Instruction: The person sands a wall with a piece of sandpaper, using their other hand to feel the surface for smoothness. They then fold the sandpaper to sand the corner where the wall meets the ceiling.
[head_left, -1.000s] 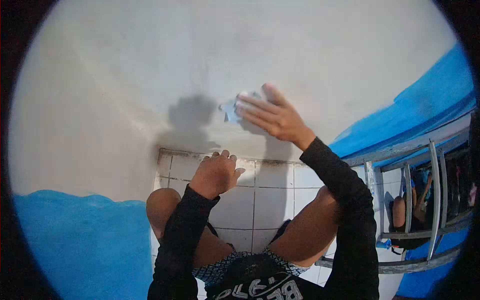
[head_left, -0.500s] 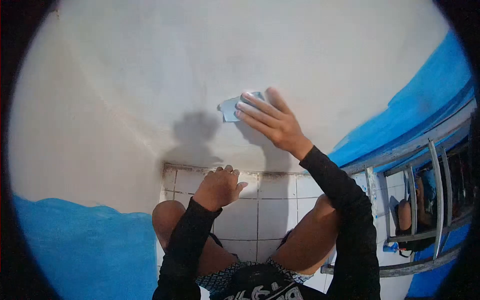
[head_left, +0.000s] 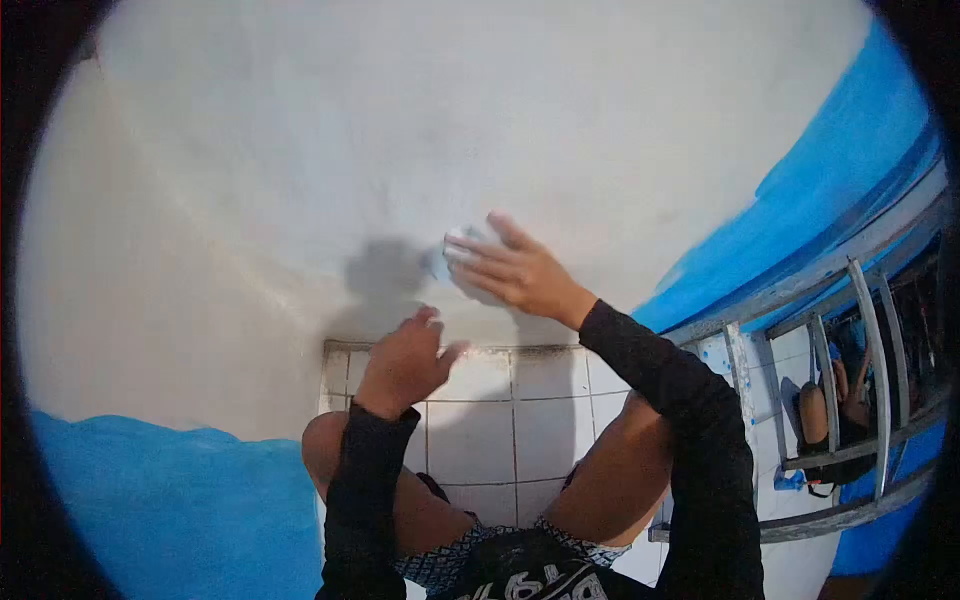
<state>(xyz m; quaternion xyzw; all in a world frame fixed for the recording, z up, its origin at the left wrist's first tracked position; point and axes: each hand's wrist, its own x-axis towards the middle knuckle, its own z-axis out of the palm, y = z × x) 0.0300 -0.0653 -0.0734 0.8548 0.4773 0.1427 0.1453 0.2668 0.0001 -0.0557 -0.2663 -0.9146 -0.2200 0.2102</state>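
Sheet (head_left: 439, 265) under my right hand (head_left: 513, 274)

The sheet lies against the white wall (head_left: 610, 150), up and left of my right palm, mostly covered by my fingers, so I can't tell its long axis. That hand is flat, fingers slightly apart, thumb lifted wide. My left hand (head_left: 405, 362) is farther off, below the sheet and clear of it, blurred, thumb spread from loosely bent fingers, seemingly holding nothing. The ladder (head_left: 868, 370) stands well right of the sheet.

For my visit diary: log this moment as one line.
Right hand: flat over pale sheet, at wall | left hand: nothing visibly held | barred frame: at right
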